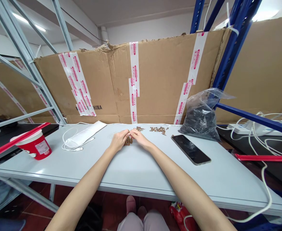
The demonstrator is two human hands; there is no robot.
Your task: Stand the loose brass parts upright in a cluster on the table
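Observation:
My left hand (118, 140) and my right hand (140, 138) meet over the middle of the table, fingertips pinched close together. Whatever sits between the fingertips is too small to make out. Just under them lies a heap of small brass-coloured metal pieces (128, 141), partly covered by the fingers. Beyond the right hand is a little group of similar pieces (139, 128), and a wider scatter of brass-coloured pieces (158, 130) lies further right. Some tiny clear bits (111, 135) show faintly to the left of my left hand.
A black phone (191, 149) and a plastic bag of dark items (200, 120) are on the right of the grey table (141, 170). At left stand a red paper cup (38, 146) and a white pouch with a cable (85, 134). Cardboard (160, 77) walls off the back.

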